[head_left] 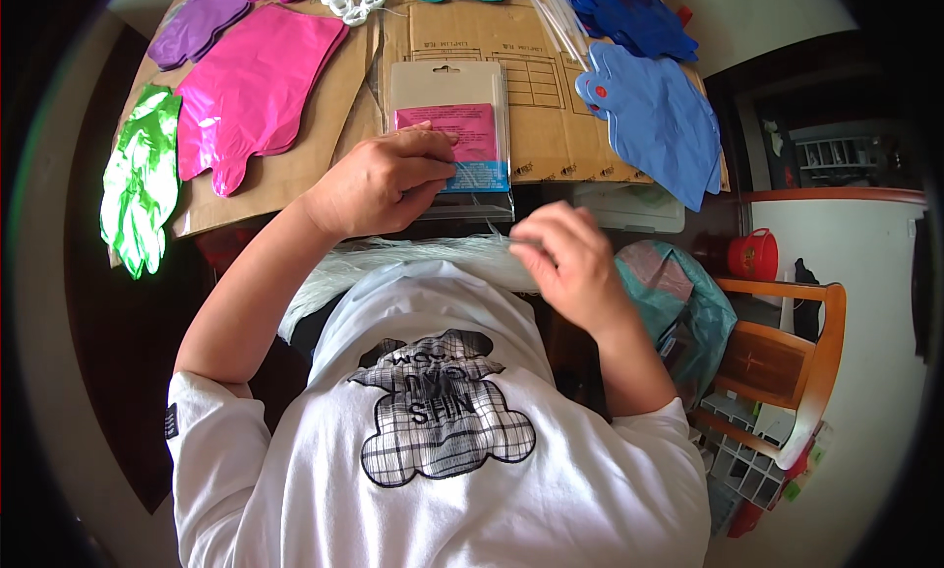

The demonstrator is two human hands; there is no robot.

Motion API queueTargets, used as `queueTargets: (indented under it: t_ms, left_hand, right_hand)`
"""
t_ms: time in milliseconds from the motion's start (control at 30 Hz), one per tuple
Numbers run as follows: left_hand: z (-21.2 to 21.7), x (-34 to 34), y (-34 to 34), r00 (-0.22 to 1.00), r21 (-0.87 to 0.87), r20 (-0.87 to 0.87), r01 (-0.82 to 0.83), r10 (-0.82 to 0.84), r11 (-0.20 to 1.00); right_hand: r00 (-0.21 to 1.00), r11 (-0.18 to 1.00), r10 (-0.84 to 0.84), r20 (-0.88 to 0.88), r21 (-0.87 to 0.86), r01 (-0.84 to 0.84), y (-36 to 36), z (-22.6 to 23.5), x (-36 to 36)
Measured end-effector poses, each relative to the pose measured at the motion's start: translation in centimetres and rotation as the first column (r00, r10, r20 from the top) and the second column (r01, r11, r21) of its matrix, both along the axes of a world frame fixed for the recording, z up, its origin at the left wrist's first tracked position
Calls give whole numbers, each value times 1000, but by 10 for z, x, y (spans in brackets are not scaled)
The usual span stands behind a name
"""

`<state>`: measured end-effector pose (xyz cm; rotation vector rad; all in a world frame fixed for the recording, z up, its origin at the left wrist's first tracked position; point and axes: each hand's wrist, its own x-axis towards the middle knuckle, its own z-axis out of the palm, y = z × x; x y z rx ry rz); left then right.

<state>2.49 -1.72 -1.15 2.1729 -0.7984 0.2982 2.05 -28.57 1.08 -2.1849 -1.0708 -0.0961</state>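
A clear plastic package (448, 80) with a pink and blue printed card lies at the near edge of the cardboard, hanging slightly over it. My left hand (379, 182) rests across the package's left side, its fingers curled in; whatever they grip is hidden. To the right and nearer my body, my right hand (575, 263) is in the air with thumb and fingers pinched together. A faint, thin, clear strand or strip shows between the two hands, too fine to name. Across my lap lies a bundle of whitish strands (388, 265), below both hands.
Flat foil shapes surround the work area: magenta (258, 86), shiny green (141, 179), purple (200, 19) and light blue (661, 120). White rings (352, 0) and thin white sticks (560, 22) lie at the back. A wooden chair (777, 357) stands at the right.
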Motion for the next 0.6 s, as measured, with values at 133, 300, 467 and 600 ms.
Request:
queueTargets:
  t_ms: [133,300,467,600]
  left_hand:
    - [-1,1,-1,1000,1,10,0,0,1000]
    - [-3,0,-2,999,-1,37,-16,16,1000]
    - [-4,-1,-2,1000,-10,10,-16,17,1000]
    - [-2,-2,-2,999,-11,34,-25,25,1000]
  right_hand:
    - [985,995,-101,139,10,101,12,-13,17]
    - [976,999,34,214,-46,-25,17,-22,20]
    - [737,799,601,-309,236,-552,11,17,-32]
    - [655,928,363,-662,197,-316,-16,1,-5]
